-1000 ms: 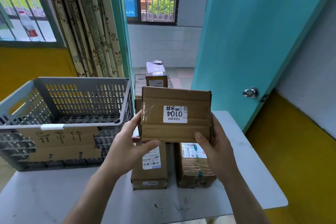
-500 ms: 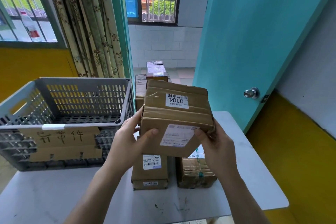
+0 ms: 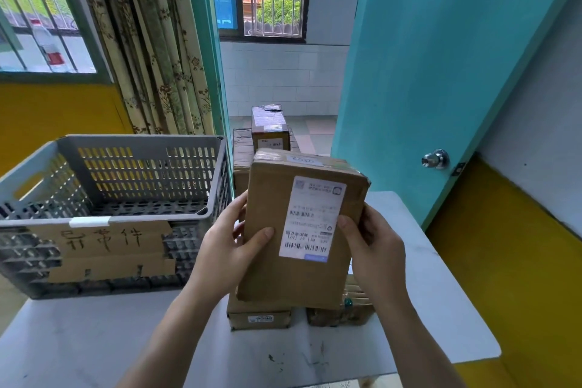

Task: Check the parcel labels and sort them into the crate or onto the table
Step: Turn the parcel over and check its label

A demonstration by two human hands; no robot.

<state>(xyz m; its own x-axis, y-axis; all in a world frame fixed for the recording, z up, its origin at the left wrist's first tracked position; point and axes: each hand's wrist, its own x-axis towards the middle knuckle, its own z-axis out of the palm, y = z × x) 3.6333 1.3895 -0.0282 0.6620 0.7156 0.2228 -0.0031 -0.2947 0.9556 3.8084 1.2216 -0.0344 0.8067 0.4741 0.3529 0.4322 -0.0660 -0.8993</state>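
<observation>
- Parcel (image 3: 283, 249), a brown cardboard box, was held up in the air above the white table (image 3: 419, 309), between both hands, its broad face turned toward the camera.
- A white shipping label (image 3: 311, 219) with barcodes was stuck on that face, toward the right side; its print was too blurred to read.
- A second small white label (image 3: 307, 159) lay on the box's top face, also unreadable.
- Left hand (image 3: 230, 249) gripped the box's left edge, thumb laid across the front face and fingers wrapped behind.
- Right hand (image 3: 374, 249) gripped the right edge, thumb pressed just beside the shipping label, fingers curled round the back.
- Under the held box, two more cardboard parcels rested on the table: one on the left (image 3: 259, 316) with a small sticker on its near end, and one on the right (image 3: 341, 312) wrapped in tape, mostly hidden.
- A grey slotted plastic crate (image 3: 132, 167) stood on the table's left part, with a cardboard sign (image 3: 104, 246) bearing handwritten characters taped to its near wall.
- Beyond the held box, further boxes were stacked, a small taped one (image 3: 270, 129) on top.
- A turquoise door (image 3: 441, 57) with a metal knob (image 3: 435, 159) stood open at right; patterned curtains (image 3: 151, 41) hung at left beside a barred window.
</observation>
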